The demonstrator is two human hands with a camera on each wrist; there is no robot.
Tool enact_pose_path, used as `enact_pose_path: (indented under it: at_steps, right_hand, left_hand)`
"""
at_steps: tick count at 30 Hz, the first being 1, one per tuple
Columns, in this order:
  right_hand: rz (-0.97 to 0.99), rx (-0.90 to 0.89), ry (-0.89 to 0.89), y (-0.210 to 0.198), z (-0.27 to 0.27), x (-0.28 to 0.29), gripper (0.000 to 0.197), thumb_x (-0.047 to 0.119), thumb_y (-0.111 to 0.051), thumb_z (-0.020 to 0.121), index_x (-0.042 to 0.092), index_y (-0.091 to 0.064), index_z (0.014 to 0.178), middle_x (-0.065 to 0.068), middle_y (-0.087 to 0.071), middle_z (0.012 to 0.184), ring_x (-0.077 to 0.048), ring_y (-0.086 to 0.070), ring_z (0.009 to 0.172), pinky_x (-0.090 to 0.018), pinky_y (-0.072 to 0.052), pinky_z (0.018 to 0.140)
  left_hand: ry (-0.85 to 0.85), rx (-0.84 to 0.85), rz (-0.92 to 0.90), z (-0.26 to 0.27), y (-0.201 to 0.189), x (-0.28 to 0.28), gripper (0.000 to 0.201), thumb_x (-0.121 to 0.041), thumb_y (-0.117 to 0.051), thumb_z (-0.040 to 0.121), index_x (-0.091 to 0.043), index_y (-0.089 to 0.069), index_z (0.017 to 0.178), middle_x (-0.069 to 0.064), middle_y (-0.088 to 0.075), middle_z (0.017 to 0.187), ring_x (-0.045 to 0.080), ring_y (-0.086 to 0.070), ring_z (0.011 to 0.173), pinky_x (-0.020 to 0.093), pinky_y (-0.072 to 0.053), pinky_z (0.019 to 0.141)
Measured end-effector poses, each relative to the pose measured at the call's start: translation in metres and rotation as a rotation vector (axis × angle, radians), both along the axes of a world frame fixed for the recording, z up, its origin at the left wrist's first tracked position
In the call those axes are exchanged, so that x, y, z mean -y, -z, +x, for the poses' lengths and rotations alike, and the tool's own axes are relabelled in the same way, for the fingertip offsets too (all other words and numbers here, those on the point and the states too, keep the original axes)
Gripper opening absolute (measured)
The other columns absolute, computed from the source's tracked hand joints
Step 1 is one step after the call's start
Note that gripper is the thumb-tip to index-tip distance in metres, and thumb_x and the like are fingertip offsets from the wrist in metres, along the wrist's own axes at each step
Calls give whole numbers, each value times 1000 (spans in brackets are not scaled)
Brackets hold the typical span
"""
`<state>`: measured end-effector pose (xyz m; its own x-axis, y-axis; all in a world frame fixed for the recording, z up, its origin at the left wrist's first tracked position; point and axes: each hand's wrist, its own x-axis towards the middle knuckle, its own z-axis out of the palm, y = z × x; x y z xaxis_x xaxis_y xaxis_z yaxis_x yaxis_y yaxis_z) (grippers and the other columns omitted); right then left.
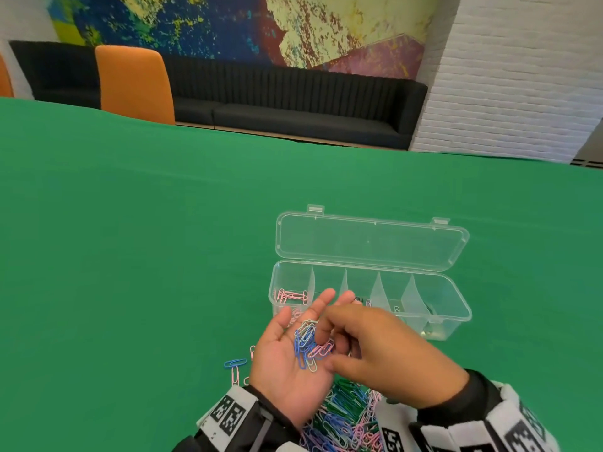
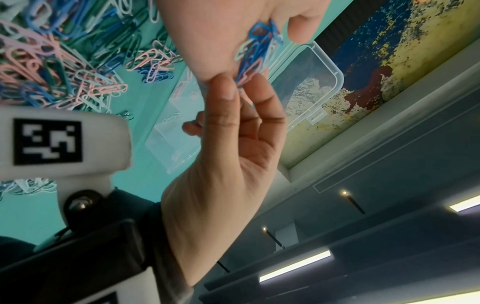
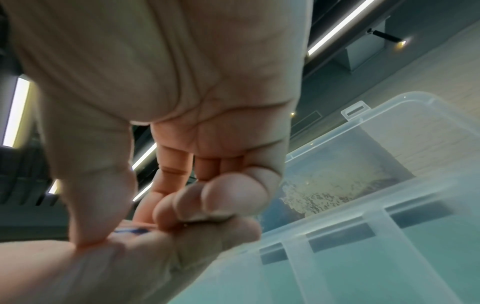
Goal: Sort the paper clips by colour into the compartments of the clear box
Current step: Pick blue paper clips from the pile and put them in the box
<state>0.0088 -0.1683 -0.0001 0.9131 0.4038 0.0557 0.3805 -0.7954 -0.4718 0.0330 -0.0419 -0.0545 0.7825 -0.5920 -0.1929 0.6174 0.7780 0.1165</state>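
Note:
My left hand [image 1: 280,353] lies palm up over the green table, fingers straight, carrying a small bunch of blue, white and pink paper clips [image 1: 308,345]. My right hand [image 1: 378,347] reaches in from the right; its thumb and forefinger pinch a clip at the edge of that bunch [image 2: 245,79]. The other right fingers [image 3: 221,197] are curled. The clear box [image 1: 453,324] stands just beyond the hands with its lid [image 1: 372,243] folded back. Pink clips [image 1: 293,295] lie in its leftmost compartment; a few clips show in others.
A big mixed pile of pink, blue, green and white clips [image 1: 346,415] lies on the cloth under my wrists. A loose blue clip [image 1: 235,363] and a pink one [image 1: 235,376] lie left of it. Green cloth [image 1: 146,239] stretches left and beyond.

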Motion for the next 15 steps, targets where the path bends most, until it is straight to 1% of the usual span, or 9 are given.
enact_pose_path:
  at_steps: [2, 3, 6, 8, 10, 11, 13, 14, 15]
  right_hand:
    - [-22, 25, 4, 0, 1, 2, 16, 23, -63, 80, 30, -57, 94, 13, -45, 69, 4, -43, 65, -13, -32, 60]
    - [-26, 36, 6, 0, 1, 3, 15, 22, -62, 81, 30, -57, 93, 12, -45, 70, 4, -43, 64, -12, -31, 60]
    - [-36, 61, 3, 0, 2, 4, 16, 22, -61, 81, 31, -57, 93, 12, -45, 70, 2, -42, 64, -11, -31, 60]
    - [-36, 74, -8, 0, 1, 4, 16, 22, -61, 81, 33, -55, 90, 11, -45, 71, 2, -42, 64, -12, -30, 60]
    - [-31, 86, -23, 1, 2, 4, 17, 21, -61, 80, 34, -52, 86, 10, -46, 72, 1, -41, 64, -13, -30, 60]
    - [-23, 91, -29, 1, 2, 4, 16, 20, -60, 78, 33, -54, 86, 11, -46, 74, 1, -41, 65, -13, -31, 61]
    - [-11, 99, -42, 2, 3, 3, 15, 21, -58, 77, 30, -58, 88, 12, -45, 75, 0, -41, 67, -14, -32, 63]
    - [-13, 103, -47, 3, 3, 3, 15, 21, -58, 76, 29, -59, 89, 13, -44, 77, -1, -41, 68, -16, -34, 65]
    - [-17, 106, -49, 3, 2, 3, 14, 22, -58, 77, 28, -60, 90, 12, -43, 78, -3, -41, 70, -20, -36, 67]
  left_hand:
    - [-14, -1, -37, 0, 0, 0, 61, -35, -35, 87, 6, -49, 130, 32, -54, 125, 38, -66, 91, 43, -55, 75]
    - [-17, -2, -54, 1, 0, 0, 61, -34, -35, 87, 7, -50, 128, 33, -54, 124, 37, -67, 86, 43, -55, 73]
    - [-17, 9, -71, 0, 1, 1, 60, -33, -37, 85, 10, -54, 123, 34, -53, 125, 38, -67, 86, 45, -54, 73]
    - [-17, 18, -54, 1, 2, 1, 60, -32, -37, 84, 10, -54, 122, 34, -53, 125, 38, -66, 88, 47, -53, 77]
    - [-18, 15, -33, 2, 4, 0, 60, -32, -38, 84, 10, -53, 123, 34, -53, 125, 39, -65, 93, 49, -48, 83]
    - [-18, 12, -18, 2, 4, 0, 60, -33, -38, 84, 9, -53, 124, 34, -53, 126, 38, -63, 97, 49, -45, 87]
    - [-16, 11, 12, 3, 6, -1, 60, -33, -38, 84, 9, -54, 123, 33, -52, 127, 37, -58, 103, 44, -41, 96]
    - [-15, 12, 24, 4, 6, -1, 60, -34, -38, 83, 9, -54, 123, 33, -52, 127, 36, -57, 104, 41, -38, 100]
    - [-12, 17, 30, 4, 6, -1, 60, -34, -38, 83, 8, -54, 122, 32, -53, 127, 35, -58, 102, 41, -37, 101]
